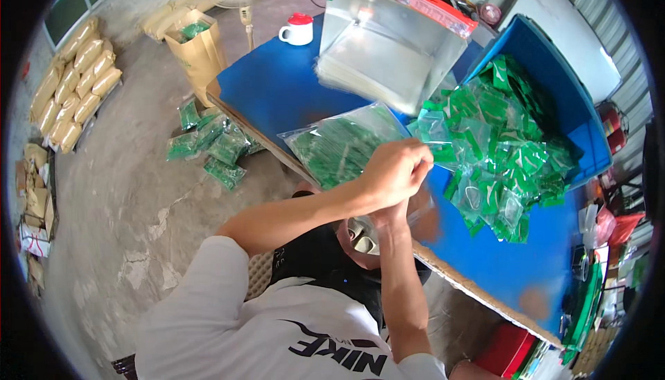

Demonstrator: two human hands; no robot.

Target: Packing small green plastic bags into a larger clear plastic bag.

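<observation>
Clenched together at the near edge of the blue table (277, 89), left hand (391, 172) and right hand (398, 212) grip a clear bag (343, 146) of green packets, apparently mid-packing, with sealing likely due.

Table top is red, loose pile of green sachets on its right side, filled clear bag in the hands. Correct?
One thing is wrong: the table top is blue, not red, as the head view shows. The pile of green sachets does lie on its right side, and both hands, left hand uppermost, grip the filled clear bag.
</observation>
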